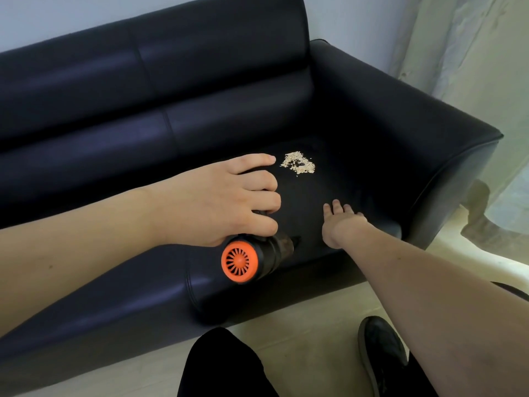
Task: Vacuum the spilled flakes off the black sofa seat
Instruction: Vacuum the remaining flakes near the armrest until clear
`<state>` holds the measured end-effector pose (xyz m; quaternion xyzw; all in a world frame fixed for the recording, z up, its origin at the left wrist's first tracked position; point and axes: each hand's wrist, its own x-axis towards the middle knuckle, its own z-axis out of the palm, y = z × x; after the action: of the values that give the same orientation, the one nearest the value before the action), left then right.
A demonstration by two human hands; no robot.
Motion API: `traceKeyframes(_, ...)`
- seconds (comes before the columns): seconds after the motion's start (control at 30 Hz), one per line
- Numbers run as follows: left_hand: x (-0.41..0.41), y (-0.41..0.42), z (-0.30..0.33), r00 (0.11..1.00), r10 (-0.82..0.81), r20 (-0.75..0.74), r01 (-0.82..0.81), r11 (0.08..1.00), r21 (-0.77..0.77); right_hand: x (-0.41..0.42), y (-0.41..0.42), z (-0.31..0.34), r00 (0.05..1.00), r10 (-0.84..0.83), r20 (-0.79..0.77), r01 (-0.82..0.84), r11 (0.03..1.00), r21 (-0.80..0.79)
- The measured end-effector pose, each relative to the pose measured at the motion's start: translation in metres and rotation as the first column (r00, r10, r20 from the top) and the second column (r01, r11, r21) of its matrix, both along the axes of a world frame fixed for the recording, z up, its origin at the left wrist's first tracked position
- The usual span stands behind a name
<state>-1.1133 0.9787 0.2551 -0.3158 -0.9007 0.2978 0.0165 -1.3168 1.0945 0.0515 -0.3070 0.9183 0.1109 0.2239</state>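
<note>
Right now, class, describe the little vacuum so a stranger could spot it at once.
Find the black sofa seat. Near its front edge the left hand grips a small black vacuum. Its bright orange finned end cap is the only vivid colour there.

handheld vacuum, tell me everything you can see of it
The handheld vacuum is small, with a black plastic-looking body and a round orange end cap with fan-like vent slits, facing the camera. A dark, brownish section follows the black body. Its front end points away toward the flakes but is hidden under the left hand, which grips it from above, fingers curled round it. It is held low above the black sofa seat; whether it touches the seat cannot be told.
</note>
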Motion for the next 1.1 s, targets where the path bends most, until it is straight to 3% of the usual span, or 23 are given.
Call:
traceKeyframes(0.4, -0.016, -0.017, 0.016, 0.989, 0.126, -0.084, -0.124, 0.992, 0.03, -0.01, -0.001, 0.023, 0.997, 0.072, -0.037, -0.072, 0.997, 0.004)
traceKeyframes(0.67, -0.052, -0.045, -0.013, 0.933, 0.27, -0.236, -0.269, 0.962, 0.037, -0.044, -0.025, 0.002, 0.986, 0.153, -0.069, -0.163, 0.971, -0.176)
traceKeyframes(0.83, -0.069, -0.049, -0.018, 0.886, 0.382, -0.264, -0.377, 0.924, 0.071, -0.056, -0.032, -0.005, 0.993, 0.104, -0.061, -0.115, 0.968, -0.222)
traceKeyframes(1.1, -0.091, -0.052, -0.015, 0.889, 0.391, -0.241, -0.385, 0.92, 0.072, -0.067, -0.035, -0.014, 0.996, 0.068, -0.056, -0.078, 0.977, -0.199)
